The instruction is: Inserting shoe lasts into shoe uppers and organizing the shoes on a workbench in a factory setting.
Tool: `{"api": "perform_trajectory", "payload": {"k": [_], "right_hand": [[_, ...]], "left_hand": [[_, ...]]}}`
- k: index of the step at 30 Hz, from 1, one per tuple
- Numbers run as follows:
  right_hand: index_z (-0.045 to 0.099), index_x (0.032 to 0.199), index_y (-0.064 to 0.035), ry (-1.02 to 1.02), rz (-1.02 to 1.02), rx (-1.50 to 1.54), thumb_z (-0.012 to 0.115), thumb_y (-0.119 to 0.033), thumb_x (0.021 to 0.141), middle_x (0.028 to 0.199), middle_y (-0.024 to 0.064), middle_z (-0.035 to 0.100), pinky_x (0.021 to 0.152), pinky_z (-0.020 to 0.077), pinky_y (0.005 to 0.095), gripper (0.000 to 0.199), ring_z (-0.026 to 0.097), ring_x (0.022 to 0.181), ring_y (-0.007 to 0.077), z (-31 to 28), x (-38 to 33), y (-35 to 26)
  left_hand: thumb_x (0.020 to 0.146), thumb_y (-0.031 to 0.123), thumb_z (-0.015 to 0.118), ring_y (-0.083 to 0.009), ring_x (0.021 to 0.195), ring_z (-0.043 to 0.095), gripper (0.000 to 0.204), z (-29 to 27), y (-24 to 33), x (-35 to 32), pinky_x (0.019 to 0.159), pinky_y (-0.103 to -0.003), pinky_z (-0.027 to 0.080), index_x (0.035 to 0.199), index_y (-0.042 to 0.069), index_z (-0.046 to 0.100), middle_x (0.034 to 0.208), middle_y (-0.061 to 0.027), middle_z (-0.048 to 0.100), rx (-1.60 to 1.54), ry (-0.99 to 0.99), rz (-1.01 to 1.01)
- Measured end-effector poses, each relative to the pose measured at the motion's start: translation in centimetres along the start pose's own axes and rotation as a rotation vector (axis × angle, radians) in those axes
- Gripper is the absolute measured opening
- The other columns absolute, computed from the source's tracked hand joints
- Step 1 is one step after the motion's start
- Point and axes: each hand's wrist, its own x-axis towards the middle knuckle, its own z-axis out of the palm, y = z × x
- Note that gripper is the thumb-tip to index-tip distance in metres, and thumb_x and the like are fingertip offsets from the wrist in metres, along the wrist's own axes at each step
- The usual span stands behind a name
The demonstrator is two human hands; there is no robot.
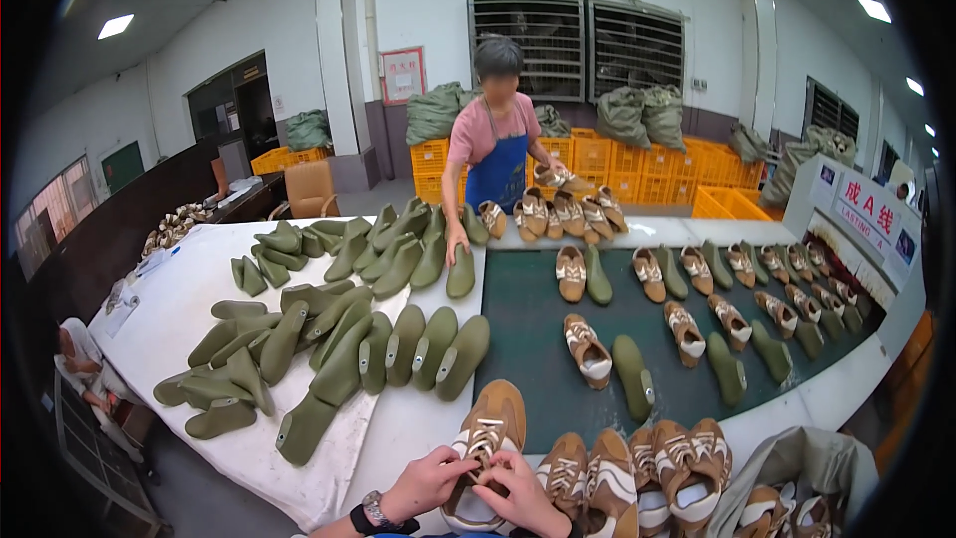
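Just beside the sneaker (501, 410), brown shoes (610, 473)

Bright ceiling lights (116, 26), fisheye-bent edges

A white sign (862, 211) on the machine hood (908, 284) and a red-framed wall notice (402, 76) are lettered in red.

The left hand (430, 483) and right hand (522, 494) hide part of the shoe (501, 416). The lower edge cuts off the sack (848, 468). The co-worker (501, 154) has a blurred face; fine print on the wall sign (402, 76) is too small.
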Motion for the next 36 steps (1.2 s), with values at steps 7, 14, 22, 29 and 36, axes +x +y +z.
{"api": "perform_trajectory", "payload": {"k": [7,14,22,29,36], "right_hand": [[0.057,0.100,-0.0080,0.177,0.116,-0.243,0.064,-0.018,0.075,0.088,0.0122,0.057,0.065,0.0493,0.0368,0.028,0.060,0.076,0.0304,0.5,-1.0,0.6],[0.057,0.099,-0.0050,0.187,-0.027,-0.213,0.061,-0.011,0.077,0.086,0.0134,0.063,0.065,0.0498,0.0373,0.023,0.061,0.077,0.0306,0.6,-1.6,0.3],[0.060,0.094,-0.0024,0.299,0.112,-0.057,0.059,-0.005,0.081,0.087,0.0177,0.063,0.070,0.0504,0.0368,0.013,0.062,0.080,0.0329,0.3,-1.9,1.6],[0.060,0.096,-0.0007,0.336,0.038,-0.008,0.061,-0.004,0.080,0.084,0.0151,0.063,0.064,0.0492,0.0346,0.017,0.062,0.075,0.0293,-0.9,-0.6,1.2],[0.059,0.099,-0.0013,0.333,0.076,-0.053,0.064,-0.006,0.078,0.084,0.0145,0.063,0.065,0.0490,0.0355,0.022,0.061,0.074,0.0302,-1.4,-1.6,0.6]], "left_hand": [[0.074,0.004,0.055,-0.0251,0.077,0.058,0.028,1.2,1.3,0.8,0.057,-0.035,0.050,0.100,0.014,0.063,0.086,-0.0065,0.053,0.253,-0.038,0.064],[0.066,0.016,0.065,-0.0300,0.097,0.048,0.019,1.4,4.0,1.0,0.085,-0.041,0.038,0.082,0.008,0.061,0.094,-0.0113,0.049,0.392,0.080,0.158],[0.073,0.005,0.068,-0.0237,0.095,0.047,0.018,1.0,1.6,-0.1,0.086,-0.033,0.038,0.063,0.003,0.053,0.099,-0.0097,0.049,-0.401,-0.008,-0.082],[0.070,0.006,0.068,-0.0320,0.112,0.044,0.028,-0.1,2.0,1.0,0.096,-0.040,0.035,0.096,0.005,0.057,0.117,-0.0133,0.049,-0.120,-0.070,0.031],[0.069,-0.003,0.060,-0.0344,0.106,0.051,0.034,1.6,3.4,1.5,0.089,-0.038,0.044,0.103,0.001,0.055,0.116,-0.0162,0.051,0.075,0.066,0.029]]}}
